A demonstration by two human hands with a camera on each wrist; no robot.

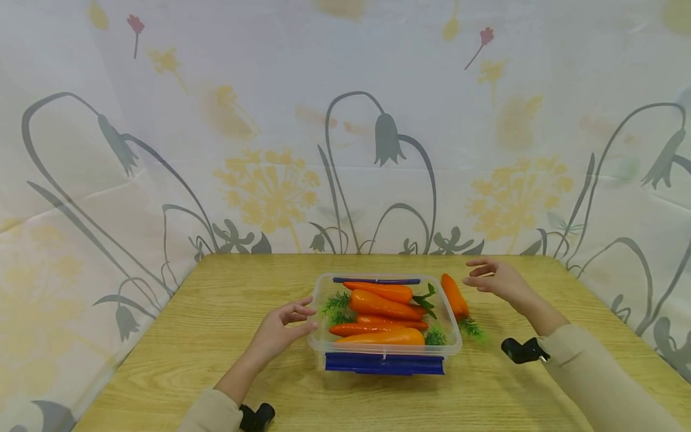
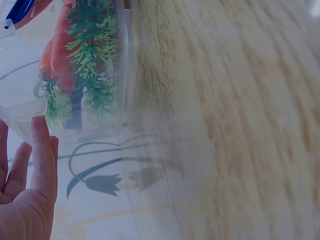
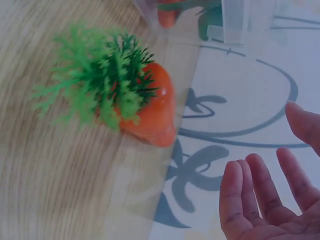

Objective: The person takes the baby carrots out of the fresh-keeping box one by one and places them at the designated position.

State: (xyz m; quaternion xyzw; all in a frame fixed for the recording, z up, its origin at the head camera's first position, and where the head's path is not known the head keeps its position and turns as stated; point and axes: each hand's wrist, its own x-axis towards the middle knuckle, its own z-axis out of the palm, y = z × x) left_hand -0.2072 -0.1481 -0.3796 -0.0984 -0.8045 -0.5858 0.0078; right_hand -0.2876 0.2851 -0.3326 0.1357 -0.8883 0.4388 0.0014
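A clear plastic box with blue clips holds several orange carrots with green leaves. At its left wall is my left hand, fingers loosely bent near the rim; whether they touch it, I cannot tell. In the left wrist view, that hand is beside the box's corner. One more carrot lies on the table against the box's right side, leaves toward me. My right hand hovers right of this carrot, fingers apart and holding nothing. The right wrist view shows the carrot away from the fingers of my right hand.
The wooden table reaches back to a flower-patterned cloth hanging behind it. Black wrist devices sit at both cuffs, one on the left and one on the right.
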